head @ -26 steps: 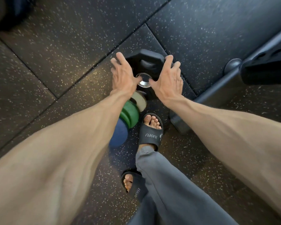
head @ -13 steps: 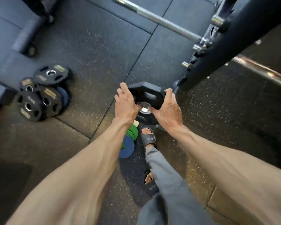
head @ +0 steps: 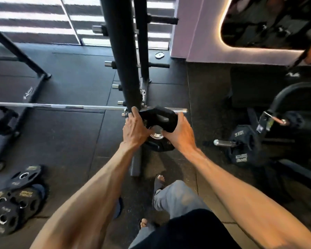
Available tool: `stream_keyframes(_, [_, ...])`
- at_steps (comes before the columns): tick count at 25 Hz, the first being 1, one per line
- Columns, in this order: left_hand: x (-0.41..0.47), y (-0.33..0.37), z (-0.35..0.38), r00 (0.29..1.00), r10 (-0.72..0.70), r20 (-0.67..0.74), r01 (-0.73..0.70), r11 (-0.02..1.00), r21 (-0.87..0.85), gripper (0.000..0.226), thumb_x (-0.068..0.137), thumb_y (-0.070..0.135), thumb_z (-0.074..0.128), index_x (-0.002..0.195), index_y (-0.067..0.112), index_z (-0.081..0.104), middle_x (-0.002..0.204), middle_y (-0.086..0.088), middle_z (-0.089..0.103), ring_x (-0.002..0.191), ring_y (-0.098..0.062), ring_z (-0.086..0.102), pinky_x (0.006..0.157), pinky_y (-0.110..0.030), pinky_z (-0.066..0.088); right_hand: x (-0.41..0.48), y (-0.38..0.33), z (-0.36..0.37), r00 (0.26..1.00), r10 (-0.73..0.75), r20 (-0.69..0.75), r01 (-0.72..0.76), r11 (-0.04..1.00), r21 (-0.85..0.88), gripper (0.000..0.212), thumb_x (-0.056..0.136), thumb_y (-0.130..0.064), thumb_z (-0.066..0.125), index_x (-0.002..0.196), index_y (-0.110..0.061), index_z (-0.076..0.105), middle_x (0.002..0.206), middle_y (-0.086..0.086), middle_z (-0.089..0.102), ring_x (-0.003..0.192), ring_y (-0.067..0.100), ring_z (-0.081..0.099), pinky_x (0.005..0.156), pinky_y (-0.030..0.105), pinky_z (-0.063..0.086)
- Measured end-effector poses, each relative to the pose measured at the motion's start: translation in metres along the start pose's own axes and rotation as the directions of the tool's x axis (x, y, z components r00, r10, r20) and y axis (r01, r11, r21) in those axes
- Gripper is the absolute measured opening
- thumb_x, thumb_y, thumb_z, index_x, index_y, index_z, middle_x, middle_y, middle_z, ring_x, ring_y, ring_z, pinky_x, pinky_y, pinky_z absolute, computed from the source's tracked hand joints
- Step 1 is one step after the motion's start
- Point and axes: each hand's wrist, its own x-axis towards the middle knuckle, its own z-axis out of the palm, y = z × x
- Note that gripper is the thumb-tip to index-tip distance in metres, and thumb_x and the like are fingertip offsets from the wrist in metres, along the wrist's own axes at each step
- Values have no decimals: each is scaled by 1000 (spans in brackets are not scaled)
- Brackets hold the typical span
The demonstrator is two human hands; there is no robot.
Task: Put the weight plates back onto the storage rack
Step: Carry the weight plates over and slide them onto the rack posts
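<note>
At the center of the frame, the left hand (head: 135, 128) and the right hand (head: 180, 133) are gripping 1 black weight plate (head: 158, 117) off the floor. Each hand is wrapping its fingers over an outer edge, and both thumbs are reaching in to the shiny metal hub (head: 156, 133). The plate is tilting its face toward the camera. It is hanging just in front of the foot of the storage rack (head: 122, 60), whose dark post is running up to the top of the frame; whether the plate is touching the post cannot be told. 4 short silver-tipped pegs (head: 109, 64) are sticking out from the post's left side, all bare, and black pegs are sticking out on its right. A barbell (head: 61, 106) is lying across from the left edge and passing behind the plate's top edge. Bare rubber floor (head: 70, 141) is stretching left of the hands, between the barbell and a pile of black plates (head: 13, 200) in the lower left corner. Right of the hands, a strip of dark mat is separating them from another plate (head: 244, 146) sitting on a silver sleeve. A sandaled foot (head: 159, 182) is standing below the plate. A pale purple wall (head: 196, 33) is filling the upper right.
</note>
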Motion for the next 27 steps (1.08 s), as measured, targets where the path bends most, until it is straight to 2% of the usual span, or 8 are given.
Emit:
stream_keyframes(3, [19,72,20,985,153,77,-147,986,-84,93,57,50,89,117,11,31,111,-11,54,100,-36,59,79,-46,51,14,26,-70,987,80,-139,-72,995,65,72,59,-58,75,121,-30,49,117,0,62,110,27,63,84,41,54])
stream_keyframes(6, [52,136,37,960,263,90,-242,950,-197,82,59,48,89,108,16,32,104,-7,53,89,-28,63,73,-45,56,50,52,-124,960,130,-248,-102,987,124,70,60,-53,83,117,-32,48,115,-4,63,107,22,63,83,39,54])
stream_keyframes(10, [131,242,59,906,413,94,-397,906,-149,80,63,53,84,121,21,39,112,-1,51,98,-27,62,80,-47,55,139,80,-207,920,154,-359,-78,973,217,74,59,-48,88,122,-29,53,118,-5,64,110,15,61,90,35,52])
stream_keyframes(13, [200,309,63,868,491,68,-484,869,-100,78,63,56,82,121,21,41,110,-3,52,97,-29,62,79,-48,56,210,87,-265,910,77,-408,19,974,227,72,60,-40,92,121,-27,55,115,-6,66,108,10,62,90,25,51])
stream_keyframes(17, [271,379,41,852,524,-21,-520,839,-163,77,64,52,83,121,20,42,110,-3,54,95,-24,60,77,-46,57,294,61,-336,921,-44,-388,153,954,256,69,66,-31,92,124,-24,56,117,-10,67,107,-3,61,85,1,44])
stream_keyframes(19, [305,407,22,846,527,-80,-532,829,-172,75,64,54,82,118,21,43,108,-1,54,92,-22,60,75,-45,57,338,41,-365,916,-115,-385,217,948,232,70,66,-31,92,125,-22,57,115,-10,68,104,-6,61,79,-1,41])
stream_keyframes(22, [353,433,-3,832,529,-167,-552,818,-162,72,63,55,81,116,23,45,103,0,55,88,-21,61,72,-45,58,402,13,-389,891,-211,-401,297,941,165,71,66,-35,92,126,-22,55,115,-7,66,103,5,61,74,-3,39])
stream_keyframes(27, [454,455,-37,804,507,-312,-562,818,-119,69,63,55,81,116,25,48,103,3,56,88,-20,61,73,-46,57,521,-31,-398,861,-332,-384,420,892,170,69,68,-32,91,126,-21,55,116,-4,68,106,9,64,75,-5,41])
